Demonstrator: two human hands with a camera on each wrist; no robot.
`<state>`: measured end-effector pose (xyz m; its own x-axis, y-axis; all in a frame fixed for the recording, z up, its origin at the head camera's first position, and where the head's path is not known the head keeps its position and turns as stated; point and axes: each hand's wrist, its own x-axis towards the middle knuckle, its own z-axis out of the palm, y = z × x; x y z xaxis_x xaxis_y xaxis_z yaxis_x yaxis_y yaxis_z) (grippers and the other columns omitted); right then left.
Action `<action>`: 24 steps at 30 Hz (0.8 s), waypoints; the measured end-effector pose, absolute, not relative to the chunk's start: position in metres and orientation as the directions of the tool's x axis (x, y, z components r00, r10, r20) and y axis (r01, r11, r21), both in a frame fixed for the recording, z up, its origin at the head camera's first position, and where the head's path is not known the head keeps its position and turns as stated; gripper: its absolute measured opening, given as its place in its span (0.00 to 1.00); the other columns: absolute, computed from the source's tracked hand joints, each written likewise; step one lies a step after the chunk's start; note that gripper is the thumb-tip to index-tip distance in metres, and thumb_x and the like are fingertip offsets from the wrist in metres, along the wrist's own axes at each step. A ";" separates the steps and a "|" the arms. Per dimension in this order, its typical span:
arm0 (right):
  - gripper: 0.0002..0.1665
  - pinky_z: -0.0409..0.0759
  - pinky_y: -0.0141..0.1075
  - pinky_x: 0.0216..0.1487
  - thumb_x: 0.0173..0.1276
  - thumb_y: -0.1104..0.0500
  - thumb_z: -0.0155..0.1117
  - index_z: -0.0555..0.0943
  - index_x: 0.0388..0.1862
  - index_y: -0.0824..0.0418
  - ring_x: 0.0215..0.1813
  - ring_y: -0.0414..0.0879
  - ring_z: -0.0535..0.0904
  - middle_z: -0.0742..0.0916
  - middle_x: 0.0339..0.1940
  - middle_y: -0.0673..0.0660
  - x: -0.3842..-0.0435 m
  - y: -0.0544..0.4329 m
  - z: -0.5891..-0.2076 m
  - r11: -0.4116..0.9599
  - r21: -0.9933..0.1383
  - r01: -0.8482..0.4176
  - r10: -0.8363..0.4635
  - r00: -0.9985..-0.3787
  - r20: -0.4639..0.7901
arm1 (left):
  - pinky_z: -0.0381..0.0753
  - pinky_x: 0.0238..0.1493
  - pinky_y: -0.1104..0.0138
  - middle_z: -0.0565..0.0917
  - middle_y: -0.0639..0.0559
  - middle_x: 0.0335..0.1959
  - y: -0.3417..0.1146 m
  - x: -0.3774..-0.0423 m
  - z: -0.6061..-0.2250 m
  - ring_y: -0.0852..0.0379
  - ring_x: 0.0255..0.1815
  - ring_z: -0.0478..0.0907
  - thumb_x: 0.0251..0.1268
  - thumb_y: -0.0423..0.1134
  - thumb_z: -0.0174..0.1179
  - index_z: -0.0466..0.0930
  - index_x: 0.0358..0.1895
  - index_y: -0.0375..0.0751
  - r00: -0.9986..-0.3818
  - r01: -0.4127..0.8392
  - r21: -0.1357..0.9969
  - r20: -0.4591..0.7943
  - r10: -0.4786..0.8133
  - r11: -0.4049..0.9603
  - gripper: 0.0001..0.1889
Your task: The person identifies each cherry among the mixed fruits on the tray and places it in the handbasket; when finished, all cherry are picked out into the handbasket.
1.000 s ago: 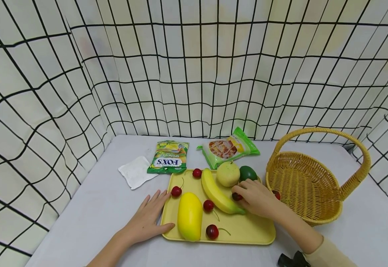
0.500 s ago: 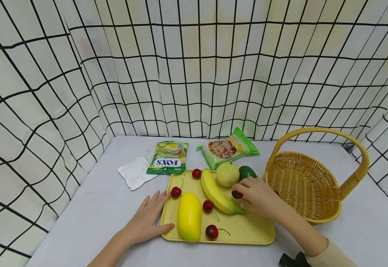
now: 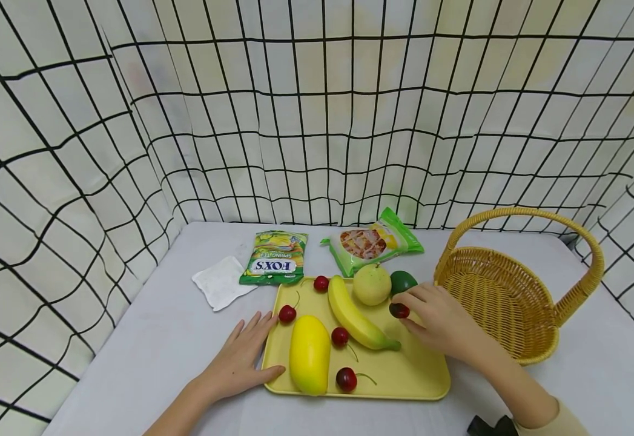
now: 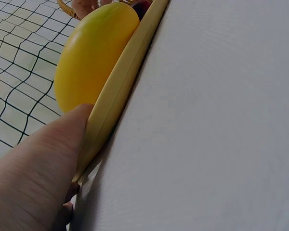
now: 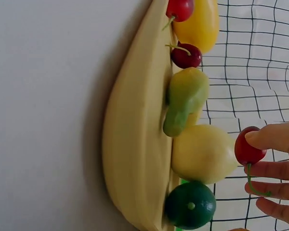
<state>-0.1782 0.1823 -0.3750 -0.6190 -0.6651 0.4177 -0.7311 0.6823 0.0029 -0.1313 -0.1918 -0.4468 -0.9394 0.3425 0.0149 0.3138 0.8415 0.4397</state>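
Note:
My right hand point(image 3: 447, 321) pinches a dark red cherry point(image 5: 249, 146) between thumb and fingers, its green stem hanging down. It is raised over the right part of the yellow tray point(image 3: 398, 378). My left hand point(image 3: 243, 354) lies with spread fingers at the tray's left edge, its thumb on the rim. On the tray are a yellow mango point(image 3: 310, 354), a banana point(image 3: 355, 315), a pale yellow-green round fruit point(image 3: 372, 284) and a dark green round fruit point(image 3: 402, 283). Several other cherries point(image 3: 346, 379) lie around them.
A wicker basket point(image 3: 540, 339) with a tall handle stands right of the tray. Behind the tray lie a green FOX'S bag point(image 3: 275, 257) and another green snack bag point(image 3: 371, 242). A white cloth square point(image 3: 223, 283) is at left; a black object point(image 3: 493, 426) sits near the right sleeve.
My right hand has lifted the cherry and shifted to the right, uncovering the banana's stem end. A red thing glimpsed beside the basket earlier is now out of sight. My left hand stays put.

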 end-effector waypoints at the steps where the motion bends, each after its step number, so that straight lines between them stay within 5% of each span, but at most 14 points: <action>1: 0.19 0.75 0.40 0.41 0.50 0.57 0.73 0.80 0.42 0.53 0.40 0.45 0.75 0.82 0.36 0.49 -0.178 0.184 -0.374 0.687 0.004 -0.727 -0.659 -0.621 0.425 | 0.38 0.68 0.49 0.55 0.47 0.71 -0.192 -0.131 -0.447 0.47 0.72 0.45 0.50 0.69 0.53 0.53 0.71 0.44 -0.939 0.314 0.439 0.014 0.342 0.842 0.48; 13: 0.24 0.77 0.42 0.37 0.47 0.59 0.73 0.78 0.45 0.60 0.39 0.47 0.77 0.82 0.35 0.52 -0.179 0.208 -0.362 0.701 0.023 -0.712 -0.627 -0.602 0.494 | 0.38 0.68 0.49 0.55 0.47 0.71 -0.193 -0.132 -0.448 0.47 0.72 0.45 0.50 0.69 0.53 0.53 0.71 0.43 -0.938 0.322 0.436 0.022 0.347 0.840 0.48; 24: 0.24 0.77 0.46 0.41 0.49 0.59 0.72 0.78 0.47 0.62 0.43 0.50 0.77 0.83 0.39 0.54 -0.182 0.227 -0.353 0.774 -0.025 -0.633 -0.550 -0.692 0.466 | 0.38 0.68 0.49 0.55 0.46 0.71 -0.192 -0.132 -0.447 0.47 0.72 0.45 0.50 0.69 0.53 0.53 0.71 0.43 -0.937 0.321 0.436 0.020 0.348 0.841 0.49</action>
